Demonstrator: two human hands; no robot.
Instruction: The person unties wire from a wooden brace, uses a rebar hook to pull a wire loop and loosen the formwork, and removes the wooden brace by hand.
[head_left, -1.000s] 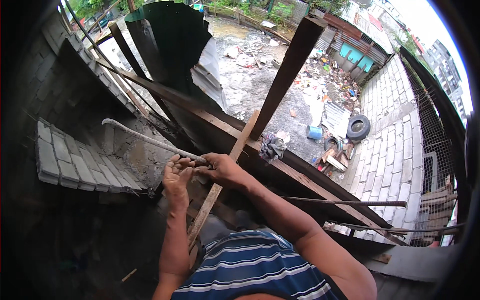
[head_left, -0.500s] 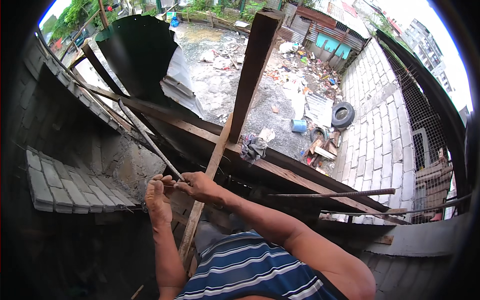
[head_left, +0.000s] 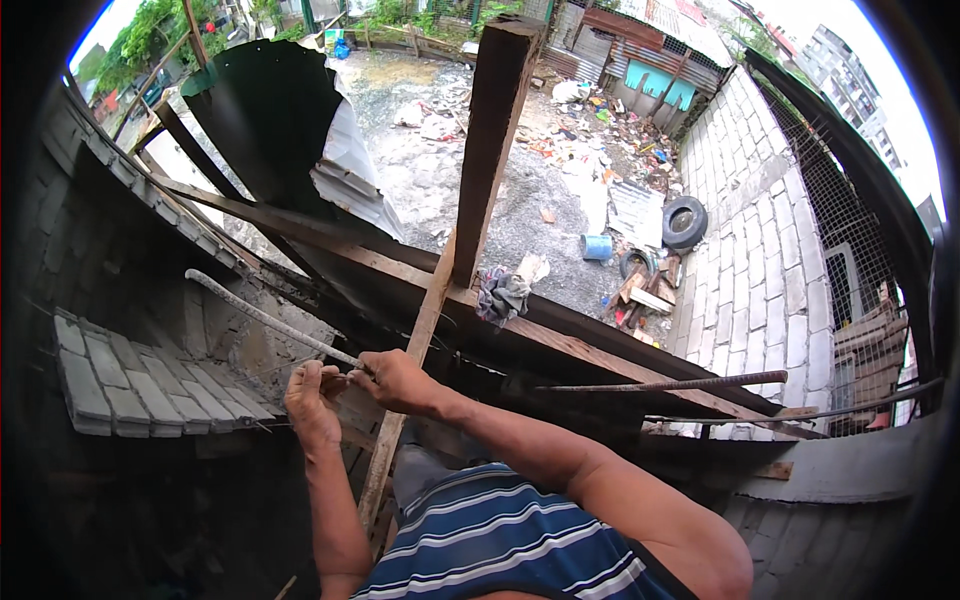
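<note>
My right hand (head_left: pixel 398 382) is closed around the near end of a thin grey steel rod (head_left: pixel 270 319). The rod slants up to the left and curves at its far tip. Close beside it, my left hand (head_left: pixel 313 408) is raised with its fingertips pinched together near the right fingers. Whatever sits in that pinch is too small to make out. Under my right wrist a narrow wooden strip (head_left: pixel 430 310) runs slantwise and meets an upright wooden post (head_left: pixel 490 150).
A long wooden beam (head_left: pixel 580 350) crosses in front of me, a crumpled cloth (head_left: pixel 505 297) on it. To the left is a block ledge (head_left: pixel 125 380); to the right, a ribbed steel bar (head_left: pixel 660 386) and a block wall (head_left: pixel 745 240). Beyond lie a tire (head_left: pixel 684 222) and scattered rubbish.
The rod's curved far end has swung down and to the left, so the rod lies flatter. Both hands stay close together at nearly the same place.
</note>
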